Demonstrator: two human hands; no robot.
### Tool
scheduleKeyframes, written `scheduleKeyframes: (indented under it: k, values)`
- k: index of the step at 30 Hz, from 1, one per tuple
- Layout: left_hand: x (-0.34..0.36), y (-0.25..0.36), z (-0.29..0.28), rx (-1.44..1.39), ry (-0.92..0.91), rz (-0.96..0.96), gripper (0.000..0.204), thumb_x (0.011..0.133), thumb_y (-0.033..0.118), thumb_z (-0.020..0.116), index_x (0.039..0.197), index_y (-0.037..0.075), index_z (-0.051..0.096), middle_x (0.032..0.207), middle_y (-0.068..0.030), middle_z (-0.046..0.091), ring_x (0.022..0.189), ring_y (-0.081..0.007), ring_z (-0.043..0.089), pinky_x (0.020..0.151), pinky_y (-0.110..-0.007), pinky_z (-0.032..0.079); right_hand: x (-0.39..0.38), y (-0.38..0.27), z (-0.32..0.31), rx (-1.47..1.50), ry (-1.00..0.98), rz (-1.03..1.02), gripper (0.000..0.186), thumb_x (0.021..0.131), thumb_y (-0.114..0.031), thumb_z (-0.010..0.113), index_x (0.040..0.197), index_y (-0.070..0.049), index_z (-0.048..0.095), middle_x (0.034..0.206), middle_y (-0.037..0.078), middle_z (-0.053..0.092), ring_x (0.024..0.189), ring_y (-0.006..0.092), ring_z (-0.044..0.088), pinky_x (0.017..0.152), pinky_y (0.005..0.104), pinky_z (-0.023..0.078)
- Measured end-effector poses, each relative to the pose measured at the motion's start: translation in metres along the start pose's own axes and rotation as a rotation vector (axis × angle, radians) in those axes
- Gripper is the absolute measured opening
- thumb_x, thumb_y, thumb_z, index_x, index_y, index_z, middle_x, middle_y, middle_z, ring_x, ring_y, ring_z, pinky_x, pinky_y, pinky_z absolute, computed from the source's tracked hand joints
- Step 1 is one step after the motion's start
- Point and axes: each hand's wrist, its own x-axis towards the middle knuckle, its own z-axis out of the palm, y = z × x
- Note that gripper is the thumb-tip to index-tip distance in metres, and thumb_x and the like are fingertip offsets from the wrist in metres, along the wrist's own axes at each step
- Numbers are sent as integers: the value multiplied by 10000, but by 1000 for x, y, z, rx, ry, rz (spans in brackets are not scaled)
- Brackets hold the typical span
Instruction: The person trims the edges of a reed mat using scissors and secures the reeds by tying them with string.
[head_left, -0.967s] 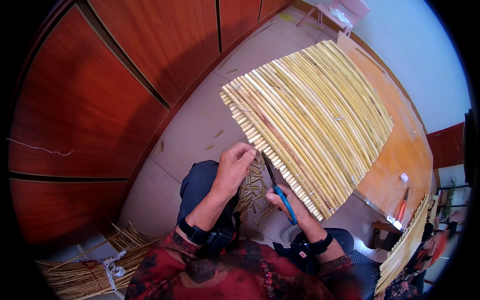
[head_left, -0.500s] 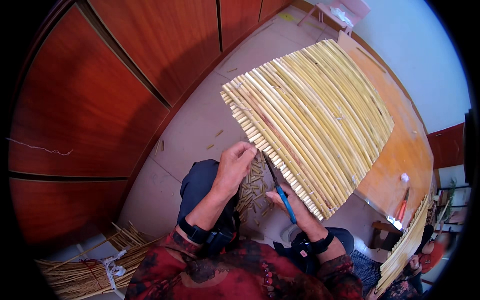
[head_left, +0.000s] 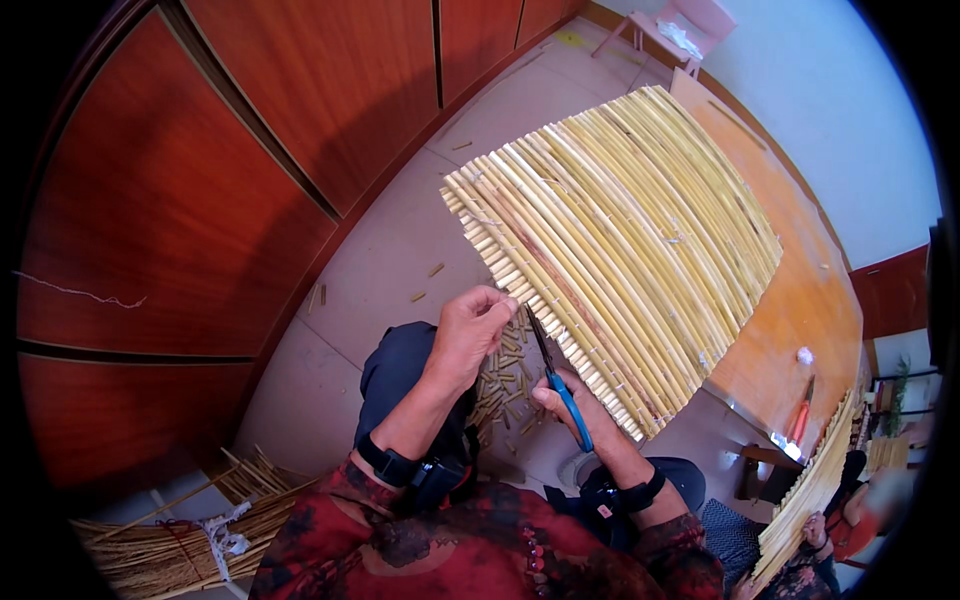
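Observation:
A large mat of pale yellow stalks (head_left: 640, 240), bound side by side with thin thread, slants across the middle, with a row of short stalk ends along its near left edge. My left hand (head_left: 470, 330) is closed in a pinch on that edge; the fingertips partly hide what they grip. In my right hand (head_left: 570, 393), below the same edge, are scissors (head_left: 567, 405) with blue handles and dark blades. The blades point up at the stalk ends, close to my left fingertips. How far the blades are apart is hard to see.
Cut stalk pieces (head_left: 500, 395) litter the floor beneath the mat. A wooden table (head_left: 790, 320) on the right bears red-handled pliers (head_left: 803, 412). A tied bundle of stalks (head_left: 180, 550) lies at lower left, near red-brown cabinets (head_left: 160, 200). Another person's hand (head_left: 815, 530) holds a second mat (head_left: 800, 515).
The mat has shifted slightly down and left. My left hand keeps its pinch at the edge, and the scissors stay almost in place in my right hand.

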Motion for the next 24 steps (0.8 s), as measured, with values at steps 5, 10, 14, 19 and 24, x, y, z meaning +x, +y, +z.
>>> scheduleKeyframes:
  k: [5,10,14,19,24]
  values:
    - [1,1,-1,11,-8,-21,117,770,127,544,729,21,518,573,33,435,442,-17,348,383,-163,259,1,-3,3,-7,-9,-1,303,751,-366,560,782,-70,504,591,-34,431,523,57,400,475,179,328]
    - [1,6,2,8,12,-22,60,746,71,553,729,30,512,523,30,412,413,-30,352,370,-163,272,-1,-13,5,135,-2,54,297,737,-354,587,767,-69,507,591,-35,432,515,59,398,469,184,330]
    - [1,5,2,12,25,-14,61,746,69,553,734,27,510,526,30,413,408,-29,347,370,-161,272,1,-8,5,144,2,108,294,734,-346,594,765,-67,506,594,-35,428,526,58,394,478,184,330]
    - [2,3,-1,19,-8,-12,98,768,116,553,741,26,523,596,37,450,468,-7,357,395,-159,261,2,-5,3,86,25,-14,276,737,-325,601,763,-67,506,600,-49,408,554,44,376,494,170,313]
    - [1,6,2,7,19,-8,54,745,59,553,732,28,510,532,31,418,409,-26,348,370,-158,275,5,4,2,35,48,-18,274,730,-316,613,763,-64,509,600,-50,408,554,45,381,495,171,315]
